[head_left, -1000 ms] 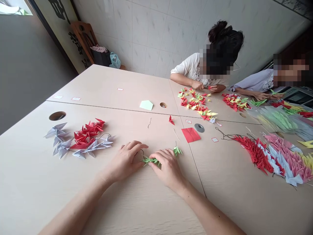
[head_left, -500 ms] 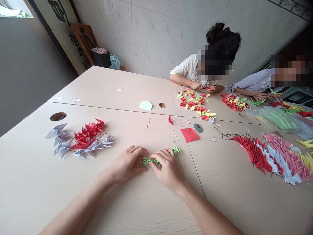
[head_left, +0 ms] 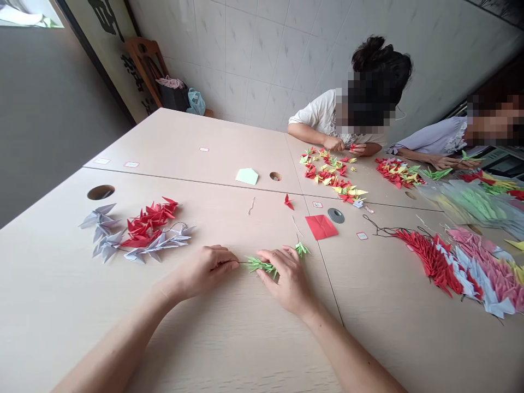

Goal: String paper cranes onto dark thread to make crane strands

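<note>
- We sit at a big pale wood table.
- Across the table, a person in a white shirt works with paper birds.
- Red and gray paper cranes lie to our left.
- A red paper square lies just past our hands.
- Green paper cranes lie on the table between our hands.
- Our left hand pinches the string tight.
- Our right hand rests beside the cranes, and its fingers touch them.
</note>
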The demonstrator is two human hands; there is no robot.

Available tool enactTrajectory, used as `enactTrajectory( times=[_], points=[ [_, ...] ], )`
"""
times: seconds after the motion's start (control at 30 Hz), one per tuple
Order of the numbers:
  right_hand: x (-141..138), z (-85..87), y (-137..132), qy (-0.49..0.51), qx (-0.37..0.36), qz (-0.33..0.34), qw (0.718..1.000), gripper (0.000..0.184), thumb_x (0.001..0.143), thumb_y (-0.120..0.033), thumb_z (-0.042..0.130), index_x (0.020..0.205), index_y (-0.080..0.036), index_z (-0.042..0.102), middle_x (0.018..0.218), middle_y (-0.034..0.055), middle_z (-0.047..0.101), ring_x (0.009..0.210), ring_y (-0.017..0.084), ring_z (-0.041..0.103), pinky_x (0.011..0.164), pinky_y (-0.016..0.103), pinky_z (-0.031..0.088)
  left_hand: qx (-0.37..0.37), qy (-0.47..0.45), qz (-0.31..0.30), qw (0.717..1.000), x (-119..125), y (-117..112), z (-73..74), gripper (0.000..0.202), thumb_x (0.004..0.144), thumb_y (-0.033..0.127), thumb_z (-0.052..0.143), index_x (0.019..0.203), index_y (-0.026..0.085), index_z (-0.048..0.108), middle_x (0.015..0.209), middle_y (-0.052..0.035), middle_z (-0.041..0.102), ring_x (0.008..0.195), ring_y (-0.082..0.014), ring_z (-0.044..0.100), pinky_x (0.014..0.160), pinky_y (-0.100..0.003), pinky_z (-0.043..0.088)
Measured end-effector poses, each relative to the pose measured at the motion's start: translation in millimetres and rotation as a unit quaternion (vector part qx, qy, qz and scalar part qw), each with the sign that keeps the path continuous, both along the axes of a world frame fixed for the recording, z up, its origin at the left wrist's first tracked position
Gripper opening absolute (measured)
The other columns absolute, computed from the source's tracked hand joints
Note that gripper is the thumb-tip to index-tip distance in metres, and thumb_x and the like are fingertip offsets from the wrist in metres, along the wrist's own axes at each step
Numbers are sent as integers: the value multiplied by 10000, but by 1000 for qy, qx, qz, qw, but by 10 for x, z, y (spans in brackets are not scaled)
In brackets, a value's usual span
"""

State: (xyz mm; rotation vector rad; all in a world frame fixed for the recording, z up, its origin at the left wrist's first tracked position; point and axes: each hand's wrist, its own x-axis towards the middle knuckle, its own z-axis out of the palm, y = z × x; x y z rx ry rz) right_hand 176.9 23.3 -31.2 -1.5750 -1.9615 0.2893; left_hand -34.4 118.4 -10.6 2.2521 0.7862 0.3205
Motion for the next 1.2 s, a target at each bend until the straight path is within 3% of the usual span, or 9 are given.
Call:
enactTrajectory(
  times=[0.07, 0.2, 0.4, 0.8, 0.93, 1.1, 1.2],
  points=[
    [-2, 8, -4, -11, -4, 11, 1000, 246, 907, -211, 574, 1148, -258, 583, 960, 11, 713, 887, 188, 621, 1002, 432, 313, 1, 3, 5, 1000, 0, 3, 2, 316, 942, 341, 436, 829, 206, 699, 743, -15, 672, 658, -133, 589, 607, -240, 433],
    [-15, 7, 3, -30, 0, 19, 999, 128, 942, -241, 541, 1022, -253, 640, 960, 5, 720, 879, 180, 615, 992, 430, 303, 1, -2, -8, 1000, 13, -6, 7, 289, 927, 328, 469, 854, 222, 728, 725, -15, 675, 677, -138, 595, 599, -232, 426],
    [-29, -26, 14, -27, 17, 12, 999, 123, 931, -225, 557, 1008, -248, 652, 941, -1, 723, 863, 171, 615, 986, 423, 295, -3, 3, 4, 1000, -9, 0, 20, 272, 919, 321, 486, 881, 225, 738, 735, -11, 662, 623, -117, 578, 569, -220, 407],
    [-26, -61, 11, -21, 51, 12, 998, 114, 909, -208, 589, 983, -253, 663, 893, -16, 715, 826, 148, 609, 997, 400, 275, 4, -41, 32, 999, 39, -31, -27, 279, 934, 318, 459, 892, 211, 714, 787, -14, 677, 721, -121, 606, 649, -212, 435],
    [-20, -67, 12, -10, 46, 10, 999, 113, 905, -201, 594, 981, -252, 660, 892, -21, 718, 827, 149, 612, 998, 406, 267, 13, -31, 79, 996, 20, 5, -36, 294, 929, 337, 444, 847, 198, 691, 775, -10, 673, 681, -125, 583, 610, -224, 419],
    [-89, -81, 13, -13, 43, 0, 999, 106, 917, -224, 577, 985, -246, 655, 872, -19, 717, 823, 157, 618, 981, 412, 288, 49, -3, 199, 979, -45, 69, -47, 350, 928, 436, 424, 840, 202, 669, 665, 14, 617, 578, -126, 518, 563, -246, 390],
    [-33, 33, 23, -28, 52, 16, 998, 212, 929, -338, 564, 1100, -229, 625, 989, 25, 711, 913, 191, 619, 987, 422, 314, 95, -4, 229, 969, -47, 65, -61, 373, 940, 466, 388, 1010, 229, 666, 876, -26, 651, 700, -153, 584, 646, -276, 447]
  ],
)
